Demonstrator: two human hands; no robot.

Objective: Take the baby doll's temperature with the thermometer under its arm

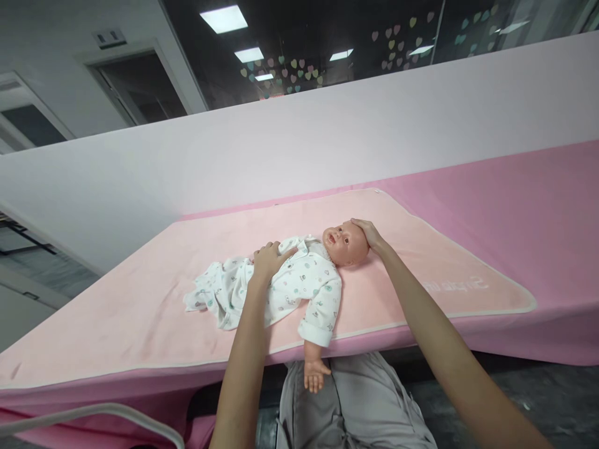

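Loose, softly creased light-grey trousers point(374, 396) are worn, and both slim forearms point(246, 365) are bare

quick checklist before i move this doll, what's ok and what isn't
1. Doll lying on the pale pink mat: ok, apart from the near arm.
2. Right hand at the head: ok, cupped against its crown.
3. Left hand on the body: ok, resting across the torso.
4. Near arm fully on the mat: not ok, the doll's hand hangs past the edge, above the grey trousers.
5. Outfit fastenings closed: cannot tell, too small to make out.
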